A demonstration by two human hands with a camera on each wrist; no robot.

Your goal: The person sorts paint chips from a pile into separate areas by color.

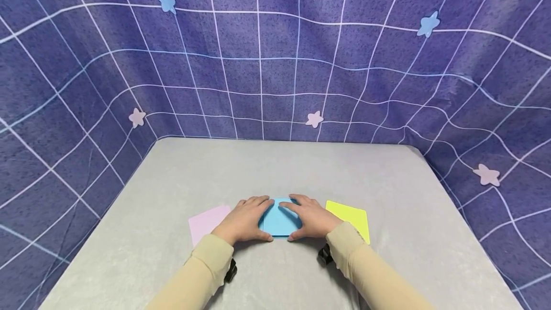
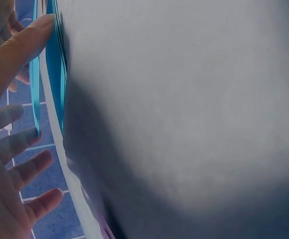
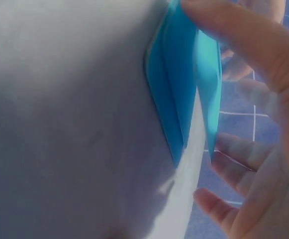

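A blue sheet of paper [image 1: 281, 218] lies on the table between the hands, with a loose layer standing slightly up from those below. The left hand [image 1: 250, 218] grips its left side, thumb at the near edge and fingers towards the far edge. On the other side the right hand [image 1: 316, 216] holds it the same way. In the left wrist view the thumb [image 2: 22, 52] touches the stacked blue layers [image 2: 56, 74]. The right wrist view shows the other thumb [image 3: 243, 35] on the blue fold [image 3: 179, 74]. The fingers hide the paper's side edges.
A pink sheet [image 1: 207, 224] lies left of the left hand, and a yellow-green sheet [image 1: 350, 216] lies partly behind the right wrist. All rest on a grey-covered table [image 1: 275, 171]. A purple-blue curtain [image 1: 275, 75] with grid lines and stars hangs behind and along both sides.
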